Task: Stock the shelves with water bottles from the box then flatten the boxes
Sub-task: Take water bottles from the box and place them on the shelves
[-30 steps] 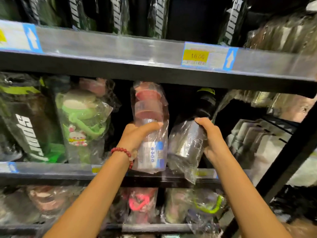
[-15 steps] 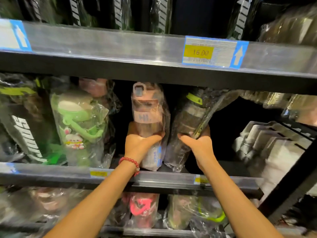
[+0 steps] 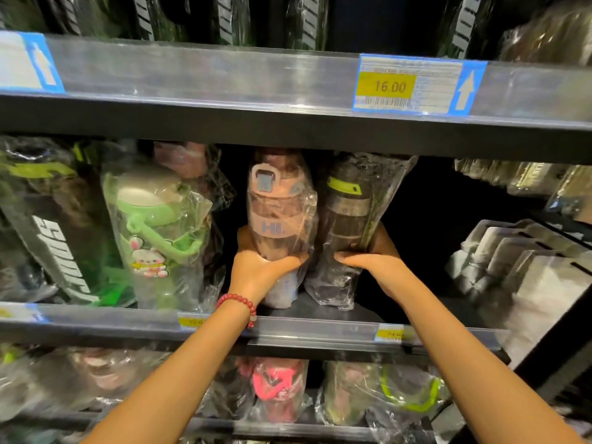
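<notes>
On the middle shelf [image 3: 320, 310], two plastic-wrapped water bottles stand side by side, each held by one hand. The left hand [image 3: 261, 267] wraps around the lower body of the pink bottle [image 3: 278, 216], thumb across the near face and fingers curled behind — the lid and a band printed "HI." rise clear above the grasp, while the pale base shows below the hand, resting on the shelf board. A red bead bracelet [image 3: 238, 304] circles that wrist. The right hand [image 3: 373, 262] clasps the dark bottle [image 3: 347, 219] in the same way, thumb in front and fingers round the far right side; its black cap carries a lime-green strip, and the crinkled wrap hangs below the grip down to the shelf. Both bottles stand roughly upright, their wraps touching.

Left of them sits a green bottle [image 3: 160, 225] with a strap and a rabbit sticker, and further left a black-and-green pack [image 3: 61, 251] with large white lettering, too blurred and skewed to read.

Above, the upper shelf rail [image 3: 224, 72] bears a price tag [image 3: 413, 86] — yellow panel reading "16.00", a barcode beneath, and a white arrow on blue pointing up. Smaller yellow labels on the middle rail are illegible. Below, more wrapped bottles show, one with a pink handle [image 3: 275, 382] and one with a lime loop [image 3: 413, 392].
</notes>
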Motion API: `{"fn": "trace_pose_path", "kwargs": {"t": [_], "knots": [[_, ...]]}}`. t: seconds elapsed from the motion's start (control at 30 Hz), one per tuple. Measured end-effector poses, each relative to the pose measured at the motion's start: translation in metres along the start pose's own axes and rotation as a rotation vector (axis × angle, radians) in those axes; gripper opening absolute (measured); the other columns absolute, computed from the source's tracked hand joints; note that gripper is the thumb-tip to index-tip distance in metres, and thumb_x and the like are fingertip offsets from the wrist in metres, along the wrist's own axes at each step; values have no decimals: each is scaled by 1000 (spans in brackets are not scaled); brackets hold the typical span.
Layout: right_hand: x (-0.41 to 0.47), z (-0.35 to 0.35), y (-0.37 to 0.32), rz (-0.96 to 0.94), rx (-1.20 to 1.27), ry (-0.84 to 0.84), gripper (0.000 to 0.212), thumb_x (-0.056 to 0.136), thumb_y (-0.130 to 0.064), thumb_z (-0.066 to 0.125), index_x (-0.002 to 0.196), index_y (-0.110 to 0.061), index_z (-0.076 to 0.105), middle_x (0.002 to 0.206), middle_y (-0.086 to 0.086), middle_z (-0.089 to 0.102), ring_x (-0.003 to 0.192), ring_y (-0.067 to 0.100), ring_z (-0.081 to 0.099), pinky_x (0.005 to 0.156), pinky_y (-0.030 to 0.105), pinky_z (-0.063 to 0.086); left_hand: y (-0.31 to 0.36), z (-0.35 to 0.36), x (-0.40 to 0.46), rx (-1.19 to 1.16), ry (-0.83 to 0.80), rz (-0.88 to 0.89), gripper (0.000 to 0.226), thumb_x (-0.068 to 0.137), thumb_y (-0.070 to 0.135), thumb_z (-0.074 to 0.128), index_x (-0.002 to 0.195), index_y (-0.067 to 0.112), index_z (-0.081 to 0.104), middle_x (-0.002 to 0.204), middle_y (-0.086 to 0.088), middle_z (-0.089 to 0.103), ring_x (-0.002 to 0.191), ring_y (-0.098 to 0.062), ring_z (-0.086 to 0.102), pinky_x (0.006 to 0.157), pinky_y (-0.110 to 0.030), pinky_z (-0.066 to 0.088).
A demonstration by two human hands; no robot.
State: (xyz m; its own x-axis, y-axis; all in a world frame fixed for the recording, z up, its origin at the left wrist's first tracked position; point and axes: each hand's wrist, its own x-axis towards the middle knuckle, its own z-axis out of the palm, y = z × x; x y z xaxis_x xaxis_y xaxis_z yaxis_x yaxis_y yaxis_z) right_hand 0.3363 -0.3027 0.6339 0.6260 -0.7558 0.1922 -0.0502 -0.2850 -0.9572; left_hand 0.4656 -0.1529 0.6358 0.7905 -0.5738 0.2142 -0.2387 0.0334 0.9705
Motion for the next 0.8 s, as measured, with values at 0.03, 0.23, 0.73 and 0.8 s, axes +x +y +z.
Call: {"fn": "trace_pose_path", "kwargs": {"t": [0.03,0.23,0.73,0.8], "knots": [[1,-4,0,34,-3,-40,70,68,-6,83,127,-20,50,110,-9,65,103,8,62,99,34,47,0,-2,-2,-4,-33,-14,45,63,16,86,97,16,56,85,12,61,86,-11,61,76,-22,45],[5,-17,-5,32,80,-173,69,67,3,75,130,-10,51,107,-5,68,105,11,64,96,31,50,5,-10,-11,27,-180,13,50,67,7,83,92,29,45,92,15,55,83,5,53,81,-22,42],[-16,43,16,174,-465,242,62,61,-59,75,59,-4,47,58,10,50,49,14,39,37,20,27,7,-4,-8,481,-59,85,30,73,16,79,84,3,54,91,-24,67,86,-35,64,74,-42,52],[-10,43,23,205,-441,246,87,42,-76,59,84,0,58,85,15,62,64,18,50,43,8,36,9,-2,-5,500,-52,73,35,76,13,75,98,-9,58,94,-28,65,88,-38,62,75,-41,50]]}}
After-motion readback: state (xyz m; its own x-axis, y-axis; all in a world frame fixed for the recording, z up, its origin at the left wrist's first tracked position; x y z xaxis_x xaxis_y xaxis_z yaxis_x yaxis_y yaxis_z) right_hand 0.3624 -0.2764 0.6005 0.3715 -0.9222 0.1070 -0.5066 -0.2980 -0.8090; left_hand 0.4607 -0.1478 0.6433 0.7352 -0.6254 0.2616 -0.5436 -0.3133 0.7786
